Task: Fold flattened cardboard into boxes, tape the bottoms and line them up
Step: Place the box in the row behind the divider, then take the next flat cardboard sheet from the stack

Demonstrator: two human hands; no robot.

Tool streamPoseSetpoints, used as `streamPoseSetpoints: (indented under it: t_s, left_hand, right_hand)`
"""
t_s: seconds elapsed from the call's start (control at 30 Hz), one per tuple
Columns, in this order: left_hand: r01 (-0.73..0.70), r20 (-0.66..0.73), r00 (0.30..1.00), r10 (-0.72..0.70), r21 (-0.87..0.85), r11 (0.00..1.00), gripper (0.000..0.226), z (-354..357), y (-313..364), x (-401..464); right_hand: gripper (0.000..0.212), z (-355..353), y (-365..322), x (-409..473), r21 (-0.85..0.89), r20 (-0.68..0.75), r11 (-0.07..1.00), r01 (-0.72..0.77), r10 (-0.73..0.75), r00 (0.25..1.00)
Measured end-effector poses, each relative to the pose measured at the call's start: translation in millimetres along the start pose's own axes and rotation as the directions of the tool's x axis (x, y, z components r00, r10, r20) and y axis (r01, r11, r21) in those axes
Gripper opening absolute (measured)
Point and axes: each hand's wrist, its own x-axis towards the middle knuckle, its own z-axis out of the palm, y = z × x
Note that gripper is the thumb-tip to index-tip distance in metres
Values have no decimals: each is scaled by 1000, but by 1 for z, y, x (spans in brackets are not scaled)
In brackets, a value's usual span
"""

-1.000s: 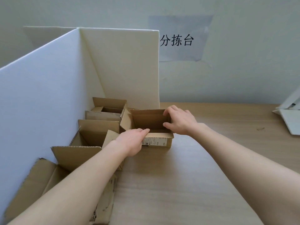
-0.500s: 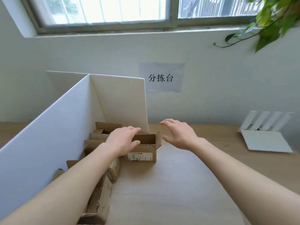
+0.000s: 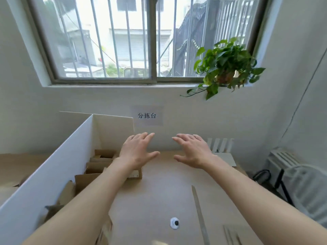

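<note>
Bright daylight pours through the barred window (image 3: 123, 39), overexposing the view outside, lighting the counter (image 3: 159, 200) softly with only faint shadows, while the plant (image 3: 224, 66) is motion-blurred and wide-angle distortion bends the frame's edges.

Wooden table (image 3: 159, 200) under cardboard boxes (image 3: 99, 167)
</note>
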Motion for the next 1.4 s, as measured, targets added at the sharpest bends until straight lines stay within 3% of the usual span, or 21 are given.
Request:
streamPoseSetpoints:
  t_s: [0.2, 0.37, 0.7, 0.87, 1.07, 1.23, 1.4]
  left_hand:
    - [-45, -56, 998, 40, -94, 995, 85, -32, 95, -97]
    - [-71, -12, 997, 70, -127, 989, 86, -41, 170, -171]
    - [-103, 79, 990, 116, -157, 982, 84, -6, 321, -206]
    - [-66, 184, 978, 98, -171, 983, 81, 73, 397, -190]
    - [20, 343, 939, 33, -150, 988, 80, 224, 465, -180]
    - [152, 471, 878, -85, -107, 983, 88, 341, 480, -179]
    - [357, 484, 838, -252, -138, 924, 100, 419, 478, -166]
  right_hand:
    - [76, -58, 19, -159, -73, -26, 993, -98, 96, 995]
    - [75, -86, 45, -275, -102, 6, 980, -172, 174, 985]
    - [75, -80, 160, -415, -49, 17, 947, -318, 319, 948]
    - [74, -4, 248, -443, 8, 126, 930, -367, 363, 923]
    - [75, 155, 331, -460, 115, 340, 893, -436, 377, 862]
    - [87, 276, 363, -451, 231, 470, 831, -506, 360, 806]
    - [105, 358, 375, -417, 421, 494, 690, -588, 370, 787]
